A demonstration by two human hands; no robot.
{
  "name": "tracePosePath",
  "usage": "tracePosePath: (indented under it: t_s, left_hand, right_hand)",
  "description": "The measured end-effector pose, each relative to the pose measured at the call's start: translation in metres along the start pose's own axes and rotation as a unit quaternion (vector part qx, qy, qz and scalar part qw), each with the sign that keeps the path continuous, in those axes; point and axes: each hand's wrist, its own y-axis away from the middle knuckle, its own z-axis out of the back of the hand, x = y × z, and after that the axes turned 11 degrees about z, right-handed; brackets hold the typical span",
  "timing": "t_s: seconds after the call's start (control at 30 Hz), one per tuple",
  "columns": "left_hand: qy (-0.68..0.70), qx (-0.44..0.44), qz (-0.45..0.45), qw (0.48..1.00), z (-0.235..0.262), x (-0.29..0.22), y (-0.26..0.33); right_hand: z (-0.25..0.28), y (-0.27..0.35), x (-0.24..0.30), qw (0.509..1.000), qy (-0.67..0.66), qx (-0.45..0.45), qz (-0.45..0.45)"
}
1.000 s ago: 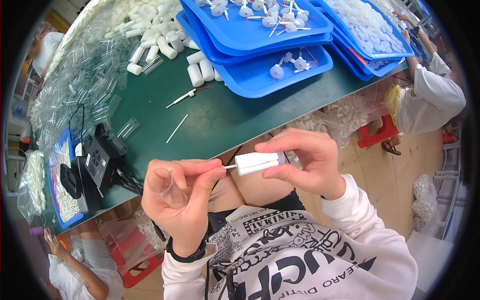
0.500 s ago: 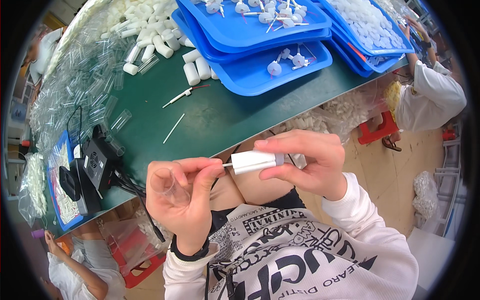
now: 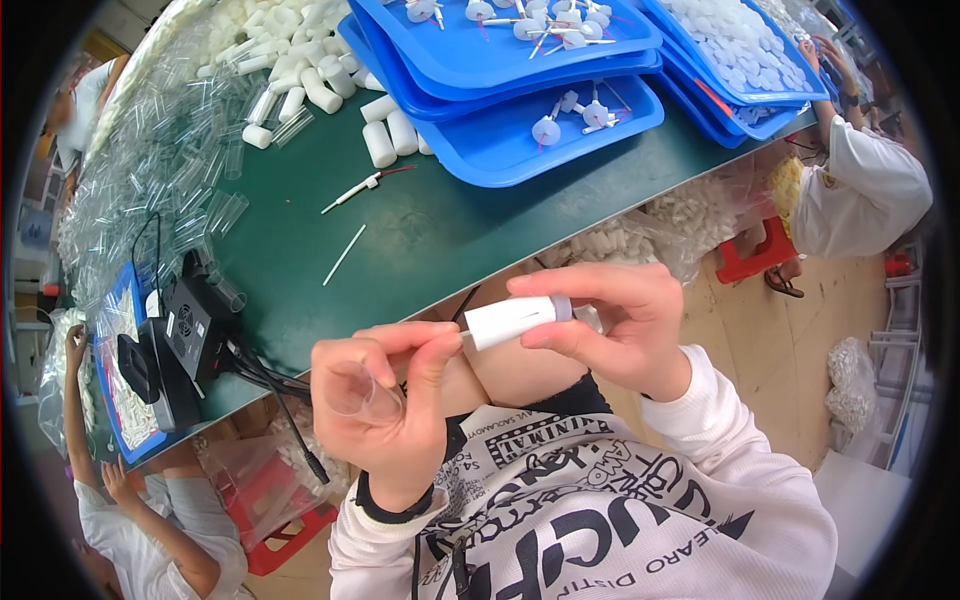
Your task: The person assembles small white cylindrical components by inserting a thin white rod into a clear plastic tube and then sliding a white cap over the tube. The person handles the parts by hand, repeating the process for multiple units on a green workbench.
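Between the thumb and fingers of my right hand (image 3: 632,325) is a white foam-like cylinder (image 3: 505,322), with a slit along its side. A greyish translucent cap (image 3: 563,308) sits on its right end. My left hand (image 3: 400,410) pinches a thin white stick (image 3: 465,338) at the cylinder's left end; only a short bit of it shows. A clear plastic tube (image 3: 358,392) is also tucked in the curled fingers of my left hand. Both hands are over my lap, in front of the green table (image 3: 400,270).
A loose white stick (image 3: 344,255) and a stick with a red wire (image 3: 352,191) lie on the table. Clear tubes (image 3: 150,190) and white cylinders (image 3: 320,90) are heaped at the back left. Blue trays (image 3: 540,150) hold small parts. A black device (image 3: 195,320) stands left; co-workers sit both sides.
My left hand has moved right, closer to the cylinder, and less of the thin stick shows. The cylinder has turned slightly in my right hand. A co-worker's arm at lower left has reached up.
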Motion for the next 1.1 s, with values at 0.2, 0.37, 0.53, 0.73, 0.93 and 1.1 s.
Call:
tracePosePath:
  t_s: [0.2,0.37,0.53,0.73,0.93,1.1]
  left_hand:
    - [0.006,-0.003,0.006,1.0,0.002,-0.002,-0.001]
    - [0.105,0.049,0.08,0.99,0.007,-0.004,-0.006]
    - [0.131,0.075,0.056,0.987,0.004,-0.005,-0.009]
    - [0.101,0.105,0.089,0.985,0.01,-0.005,-0.01]
    - [0.106,0.085,0.095,0.986,0.009,-0.006,-0.004]
    - [0.108,0.085,0.049,0.989,0.007,0.002,0.001]
  right_hand:
    - [-0.001,-0.002,-0.001,0.999,0.029,0.001,0.044]
    - [0.003,-0.003,0.0,0.998,0.032,0.007,0.05]
    - [-0.001,0.0,-0.003,1.0,-0.012,0.01,0.025]
    - [-0.009,0.003,0.005,0.991,-0.123,-0.058,-0.021]
    - [0.002,0.008,0.002,0.997,-0.062,0.016,0.035]
    - [0.001,0.008,0.0,0.995,-0.076,0.024,0.054]
